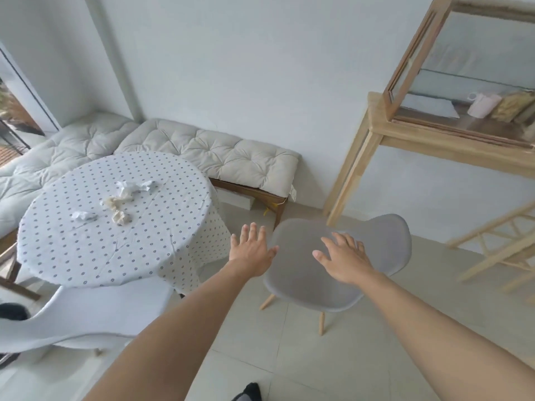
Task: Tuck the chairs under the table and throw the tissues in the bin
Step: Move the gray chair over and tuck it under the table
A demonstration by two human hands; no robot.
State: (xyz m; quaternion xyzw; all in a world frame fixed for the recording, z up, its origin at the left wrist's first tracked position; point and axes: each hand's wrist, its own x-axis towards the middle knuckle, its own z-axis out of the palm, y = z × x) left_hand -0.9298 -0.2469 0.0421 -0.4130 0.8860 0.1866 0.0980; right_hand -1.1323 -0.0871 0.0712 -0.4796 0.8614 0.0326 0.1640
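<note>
Both bare arms reach forward, the left hand (252,250) and right hand (346,257) with fingers spread, empty, over the grey moulded wooden-legged chair (312,282) standing right of the round polka-dot-clothed table (86,250).

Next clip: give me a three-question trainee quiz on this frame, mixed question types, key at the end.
1. True or false: the crumpled tissues are already off the round table.
2. Which chair are the left hand and right hand reaching toward?
A. the grey chair
B. the white chair
C. the cushioned bench
3. Fill in: both hands are ____, holding nothing.

Key
1. False; they lie on the dotted tablecloth.
2. A; it stands clear of the table, not yet tucked in.
3. open
</note>
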